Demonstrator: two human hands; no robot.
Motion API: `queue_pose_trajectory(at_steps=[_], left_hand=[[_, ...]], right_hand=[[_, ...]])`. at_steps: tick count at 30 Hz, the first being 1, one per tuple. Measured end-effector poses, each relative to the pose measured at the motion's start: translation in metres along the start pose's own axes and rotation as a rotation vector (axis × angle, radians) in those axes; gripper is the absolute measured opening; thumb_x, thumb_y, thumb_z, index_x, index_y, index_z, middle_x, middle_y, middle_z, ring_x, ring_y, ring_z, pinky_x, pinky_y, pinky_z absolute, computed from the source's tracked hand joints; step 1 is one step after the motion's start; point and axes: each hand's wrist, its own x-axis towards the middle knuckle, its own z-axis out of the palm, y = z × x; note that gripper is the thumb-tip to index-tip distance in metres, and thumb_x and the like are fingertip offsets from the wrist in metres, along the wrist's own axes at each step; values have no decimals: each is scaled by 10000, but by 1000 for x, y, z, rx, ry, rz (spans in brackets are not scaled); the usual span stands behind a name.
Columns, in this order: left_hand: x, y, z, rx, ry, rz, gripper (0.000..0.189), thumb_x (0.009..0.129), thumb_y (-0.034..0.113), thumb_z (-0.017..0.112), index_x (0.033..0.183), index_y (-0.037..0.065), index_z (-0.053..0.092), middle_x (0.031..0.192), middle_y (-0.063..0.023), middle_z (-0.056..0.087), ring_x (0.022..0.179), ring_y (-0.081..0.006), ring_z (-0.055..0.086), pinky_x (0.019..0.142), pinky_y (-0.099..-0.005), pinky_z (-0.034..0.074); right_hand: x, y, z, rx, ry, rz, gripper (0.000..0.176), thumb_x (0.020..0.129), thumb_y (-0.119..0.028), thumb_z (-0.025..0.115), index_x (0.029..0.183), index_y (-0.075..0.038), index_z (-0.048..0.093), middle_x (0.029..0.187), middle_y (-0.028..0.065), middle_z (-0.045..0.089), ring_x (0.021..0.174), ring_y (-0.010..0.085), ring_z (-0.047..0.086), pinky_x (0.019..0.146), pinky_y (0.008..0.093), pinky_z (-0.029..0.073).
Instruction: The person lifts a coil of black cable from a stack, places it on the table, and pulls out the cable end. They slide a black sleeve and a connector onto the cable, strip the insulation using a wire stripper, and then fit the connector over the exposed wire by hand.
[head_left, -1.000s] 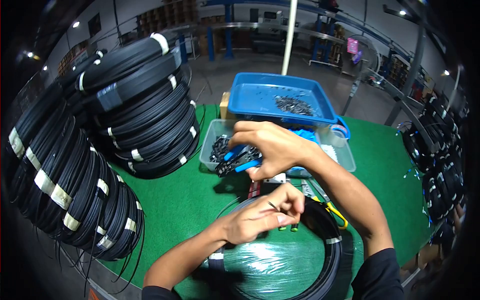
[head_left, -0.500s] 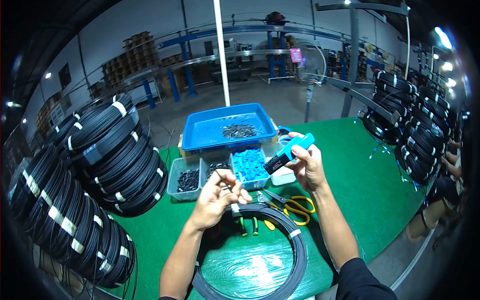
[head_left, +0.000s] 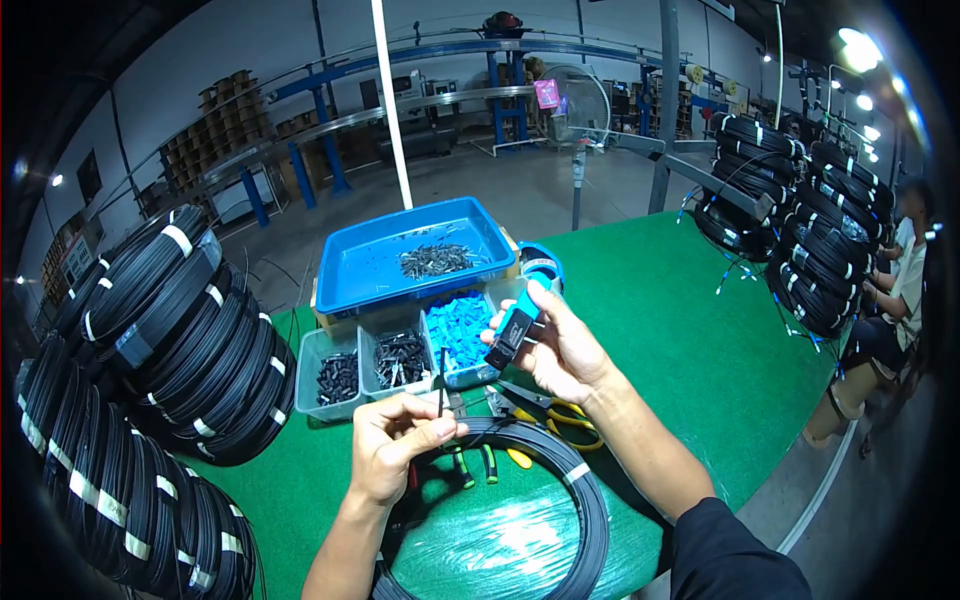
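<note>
My left hand pinches the black cable between thumb and fingers, with a short end standing upright. My right hand is wrapped round a blue-and-black cable stripper, held apart from the cable, to its right. Below both hands a coil of black cable bound with white tape lies on the green table. Yellow-handled scissors and green-and-black-handled pliers lie at the coil's far side, partly covered by it and by my hands.
Beyond my hands stand clear bins of black parts and blue parts, with a blue tray behind. Large cable coils are stacked at left, and more at right. A person sits at far right.
The view has shifted to the right. My right hand has lowered and turned the stripper more upright. My left hand now shows the cable end pointing up.
</note>
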Motion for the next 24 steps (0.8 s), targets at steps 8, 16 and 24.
queue_pose_trajectory(at_steps=[8, 16, 24], left_hand=[[1, 6, -7, 109, -31, -56, 164, 835, 60, 772, 929, -67, 732, 765, -127, 705, 568, -122, 634, 525, -230, 518], [-1, 9, -6, 138, -24, -103, 135, 845, 74, 752, 898, -50, 743, 766, -111, 706, 558, -104, 611, 503, -220, 496], [-5, 13, 8, 364, 18, 81, 74, 807, 33, 783, 856, -14, 755, 729, -72, 690, 540, -73, 576, 478, -218, 443]], right_hand=[[-3, 4, 6, -105, 57, -97, 500, 935, -515, 619, 1163, -76, 541, 1053, 141, 625, 980, 293, 697, 789, 373, 580], [-8, 0, 10, -68, 36, -115, 517, 943, -517, 603, 1201, -75, 533, 1068, 137, 621, 996, 304, 692, 809, 391, 588], [-5, 2, 3, -10, -170, -220, 583, 978, -458, 573, 1392, -86, 401, 1123, 112, 612, 1060, 302, 660, 876, 460, 570]])
